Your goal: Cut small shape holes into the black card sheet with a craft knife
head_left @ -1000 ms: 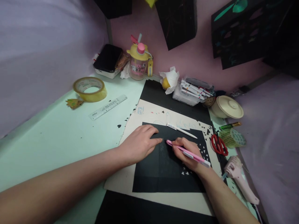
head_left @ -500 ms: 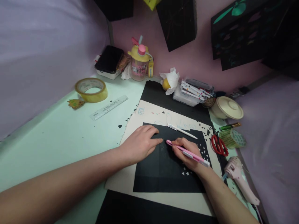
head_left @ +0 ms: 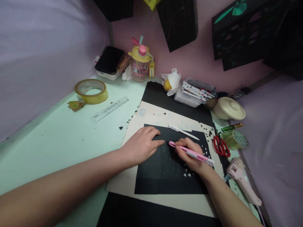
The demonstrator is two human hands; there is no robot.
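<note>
A sheet of black paper (head_left: 151,179) with small star and triangle cutouts lies on a pale board (head_left: 125,186). My left hand (head_left: 143,145) rests on its left part, fingers stretched out and thumb pointing right. In my right hand (head_left: 191,154) is a slim pink craft knife (head_left: 187,150) with a white slider, held like a pen. Its tip end is close to my left thumb, over the paper; the blade itself is too small to make out. Just beyond my right hand, a white pen (head_left: 183,132) lies across the paper's upper edge.
At left are a tape roll (head_left: 104,94) and a clear ruler (head_left: 110,109). A drinking bottle (head_left: 139,67) and a box of pens (head_left: 189,99) stand at the back. Red scissors (head_left: 221,146), a lidded bowl (head_left: 228,108) and a glue gun (head_left: 241,179) line the right side. Black scraps lie around.
The pink craft knife's rear end has shifted slightly right and up with my right hand. My left hand stays in place on the paper.
</note>
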